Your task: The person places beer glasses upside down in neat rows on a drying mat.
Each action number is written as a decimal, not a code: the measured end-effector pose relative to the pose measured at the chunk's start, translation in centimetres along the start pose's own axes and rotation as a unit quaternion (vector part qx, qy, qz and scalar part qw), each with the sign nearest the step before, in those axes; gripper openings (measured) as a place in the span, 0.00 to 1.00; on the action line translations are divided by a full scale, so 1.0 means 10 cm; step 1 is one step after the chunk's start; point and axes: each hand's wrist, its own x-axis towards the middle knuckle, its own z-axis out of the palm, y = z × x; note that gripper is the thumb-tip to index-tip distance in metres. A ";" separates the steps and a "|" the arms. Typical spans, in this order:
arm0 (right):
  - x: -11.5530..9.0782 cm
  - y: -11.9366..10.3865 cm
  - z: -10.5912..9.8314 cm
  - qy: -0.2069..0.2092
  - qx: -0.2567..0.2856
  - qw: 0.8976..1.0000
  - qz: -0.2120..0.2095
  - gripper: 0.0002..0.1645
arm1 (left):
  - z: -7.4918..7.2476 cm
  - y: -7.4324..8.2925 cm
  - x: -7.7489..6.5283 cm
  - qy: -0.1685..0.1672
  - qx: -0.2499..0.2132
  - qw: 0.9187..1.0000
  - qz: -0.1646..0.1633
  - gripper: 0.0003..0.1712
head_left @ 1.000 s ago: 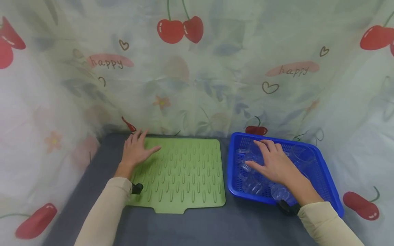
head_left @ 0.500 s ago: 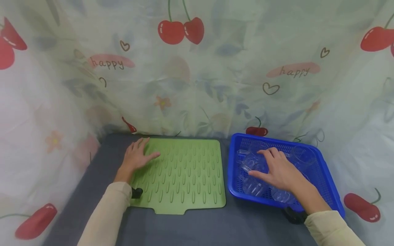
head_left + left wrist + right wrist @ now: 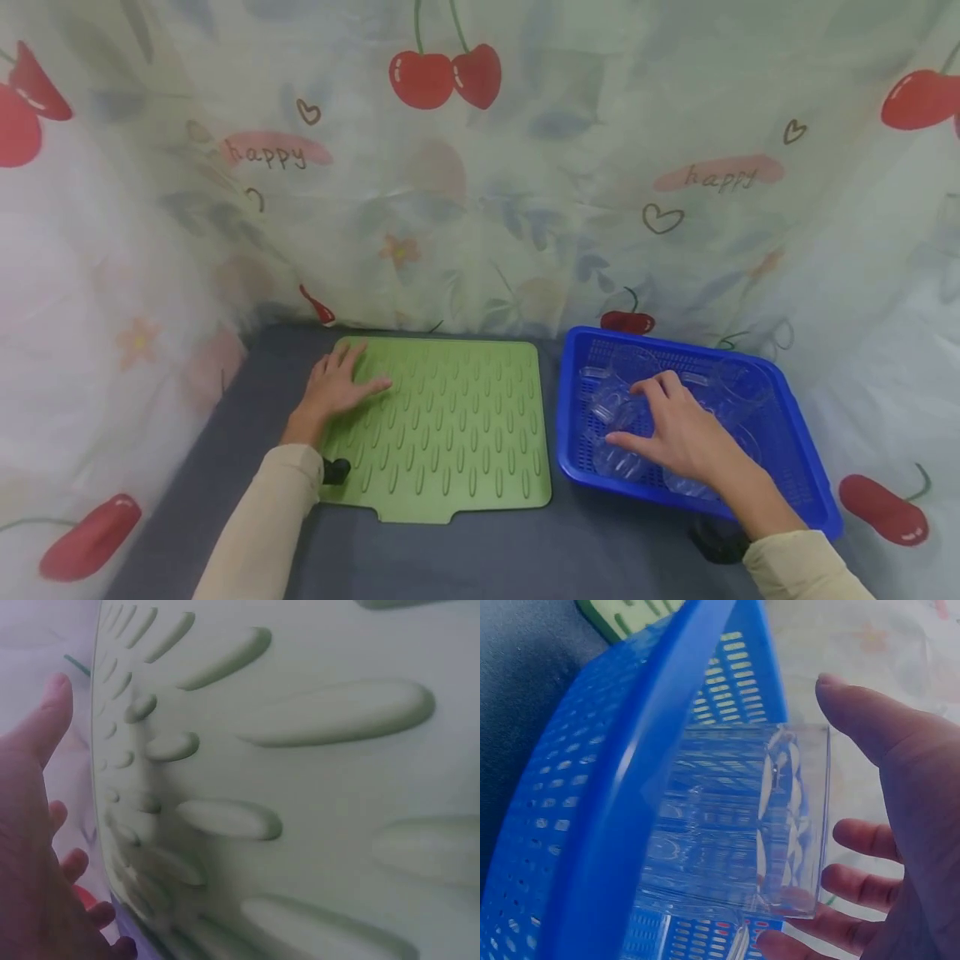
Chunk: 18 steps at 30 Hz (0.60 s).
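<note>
Over the left part of a green ridged drying mat (image 3: 450, 442) is my left hand (image 3: 332, 393), thumb apart from the fingers and holding nothing. The left wrist view puts this hand (image 3: 26, 810) at the edge of that picture, with the raised ridges beside it. My right hand (image 3: 682, 433) hovers over the blue basket (image 3: 561, 417), thumb and fingers spread apart. Several clear plastic cups (image 3: 615, 404) lie inside. In the right wrist view, one clear cup (image 3: 712, 817) stands close before the hand; whether the lower fingertips touch it I cannot tell.
Both mat and basket lie on a dark grey tabletop (image 3: 510, 558). A printed curtain (image 3: 480, 192) encloses the back and sides, close behind the mat. The basket's raised rim surrounds the cups.
My right hand has come down and slightly nearer to me over the basket, its fingers still apart. The left hand has sunk slightly toward the mat.
</note>
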 end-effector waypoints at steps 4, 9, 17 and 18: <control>-0.01 -0.01 0.03 0.001 -0.003 1.000 0.002 0.54 | 0.04 -0.04 0.02 -0.009 -0.010 1.000 -0.011 0.60; -0.01 0.00 0.06 -0.003 -0.008 1.000 0.004 0.54 | 0.08 -0.07 -0.01 -0.013 -0.010 1.000 -0.004 0.59; -0.01 -0.02 0.09 -0.024 -0.022 0.999 -0.002 0.54 | 0.10 -0.10 -0.07 -0.024 0.008 1.000 0.009 0.60; -0.01 -0.02 0.10 -0.027 -0.023 0.999 -0.002 0.54 | 0.11 -0.10 -0.07 -0.023 0.012 1.000 0.010 0.60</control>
